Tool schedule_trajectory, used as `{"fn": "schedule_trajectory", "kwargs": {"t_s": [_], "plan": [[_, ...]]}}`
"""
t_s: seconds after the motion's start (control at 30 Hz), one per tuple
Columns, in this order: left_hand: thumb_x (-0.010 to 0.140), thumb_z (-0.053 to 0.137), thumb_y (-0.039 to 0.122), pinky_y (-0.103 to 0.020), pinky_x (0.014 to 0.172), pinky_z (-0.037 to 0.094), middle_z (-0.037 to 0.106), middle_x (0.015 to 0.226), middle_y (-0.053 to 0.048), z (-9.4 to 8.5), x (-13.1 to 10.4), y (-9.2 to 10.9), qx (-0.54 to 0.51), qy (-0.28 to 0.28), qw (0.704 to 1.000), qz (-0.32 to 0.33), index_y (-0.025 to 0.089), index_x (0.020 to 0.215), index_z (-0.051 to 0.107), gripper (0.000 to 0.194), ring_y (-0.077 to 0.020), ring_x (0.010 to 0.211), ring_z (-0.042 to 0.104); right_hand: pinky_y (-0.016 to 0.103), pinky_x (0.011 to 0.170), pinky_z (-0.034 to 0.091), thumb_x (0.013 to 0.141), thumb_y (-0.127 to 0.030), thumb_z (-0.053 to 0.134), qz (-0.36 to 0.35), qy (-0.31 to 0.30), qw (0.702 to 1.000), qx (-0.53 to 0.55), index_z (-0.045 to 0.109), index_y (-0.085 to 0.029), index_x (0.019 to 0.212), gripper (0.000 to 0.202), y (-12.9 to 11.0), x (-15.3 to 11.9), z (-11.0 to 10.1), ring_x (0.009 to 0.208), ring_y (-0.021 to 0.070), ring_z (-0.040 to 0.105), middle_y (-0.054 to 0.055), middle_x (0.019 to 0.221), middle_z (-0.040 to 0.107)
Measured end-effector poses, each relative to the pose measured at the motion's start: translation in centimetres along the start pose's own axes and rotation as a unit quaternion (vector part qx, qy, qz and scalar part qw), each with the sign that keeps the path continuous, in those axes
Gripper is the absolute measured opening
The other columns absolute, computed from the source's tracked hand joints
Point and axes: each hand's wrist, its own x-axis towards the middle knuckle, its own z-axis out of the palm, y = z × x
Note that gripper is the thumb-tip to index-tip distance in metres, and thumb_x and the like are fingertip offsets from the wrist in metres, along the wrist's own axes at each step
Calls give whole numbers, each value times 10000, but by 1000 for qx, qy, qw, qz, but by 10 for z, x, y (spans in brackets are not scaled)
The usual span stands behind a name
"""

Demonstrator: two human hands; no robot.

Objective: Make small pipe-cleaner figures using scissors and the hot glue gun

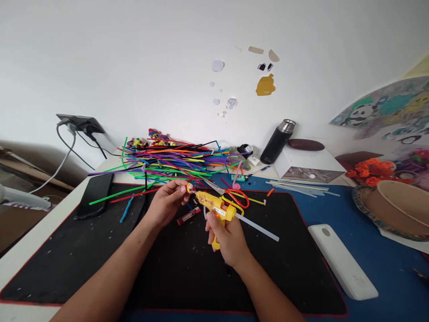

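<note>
My right hand (231, 239) is wrapped round the handle of a yellow hot glue gun (209, 201), its small orange light lit. A translucent glue stick (259, 228) juts from the gun's back end. Between the thumb and fingers of my left hand (169, 201) is a small yellow piece with white and red on it (189, 187), its exact kind unclear. The gun's nozzle points at this piece, close to it; whether they touch I cannot tell. Behind the gun lie scissors with red-orange handles (239, 197). A dark red box (188, 216) rests on the mat below the nozzle.
A large heap of coloured pipe cleaners (177, 161) lies along the wall. A phone (95, 194) is on the left of the black mat (275, 277). Spare glue sticks (298, 188), a black thermos (279, 141), a white box (304, 163) and a white case (343, 261) stand right.
</note>
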Motion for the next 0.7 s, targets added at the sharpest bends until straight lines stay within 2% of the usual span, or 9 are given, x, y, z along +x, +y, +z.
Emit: {"fn": "schedule_trajectory", "kwargs": {"t_s": [0.43,0.7], "plan": [[693,964,314,-222,529,424,727,743,-42,0,0,1,-6,7,1000,-3,157,868,795,290,-109,569,559,205,411,370,829,-867,584,-4,3,1000,-5,609,-180,727,696,-1,-1,1,362,86,455,-41,457,513],[675,975,306,-222,564,467,703,746,-29,-7,3,3,-20,42,999,7,158,874,795,306,-118,613,591,199,392,360,851,-829,606,-13,36,998,41,717,-146,930,696,-2,6,-2,352,94,477,-46,471,537]]}}
